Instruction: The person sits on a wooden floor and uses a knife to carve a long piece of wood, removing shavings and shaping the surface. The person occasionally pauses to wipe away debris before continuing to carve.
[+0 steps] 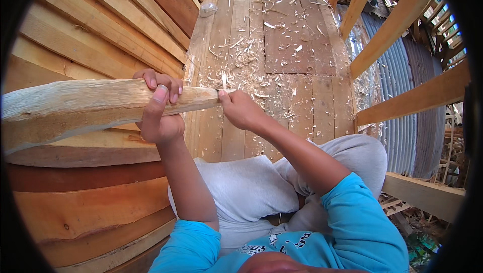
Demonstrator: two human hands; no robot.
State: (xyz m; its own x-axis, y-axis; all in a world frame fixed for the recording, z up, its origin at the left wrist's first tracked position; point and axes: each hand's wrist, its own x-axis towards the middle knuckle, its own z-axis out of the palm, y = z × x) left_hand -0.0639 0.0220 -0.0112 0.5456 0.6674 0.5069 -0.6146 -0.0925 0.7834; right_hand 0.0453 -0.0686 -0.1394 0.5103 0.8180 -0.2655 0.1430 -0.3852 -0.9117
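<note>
A long, thick piece of pale carved wood (85,103) reaches in from the left edge and tapers toward the middle of the view. Around its narrower part wraps my left hand (163,107), the thumb on the near face and the fingers over the top. My right hand (244,109) is closed at the slim end, with its thumb pressed against the tip. A small dark mark shows beside that thumb; I cannot tell what it is. The right fingers are mostly hidden behind the hand.
Curled shavings (246,57) litter the plank floor (317,97). Overlapping boards (100,177) form a wall close on the left. A clear plastic-like item (208,9) lies by that wall. Wooden rails (412,104) stand on the right, with corrugated metal sheets (397,92) beyond. My crossed legs (241,182) are below.
</note>
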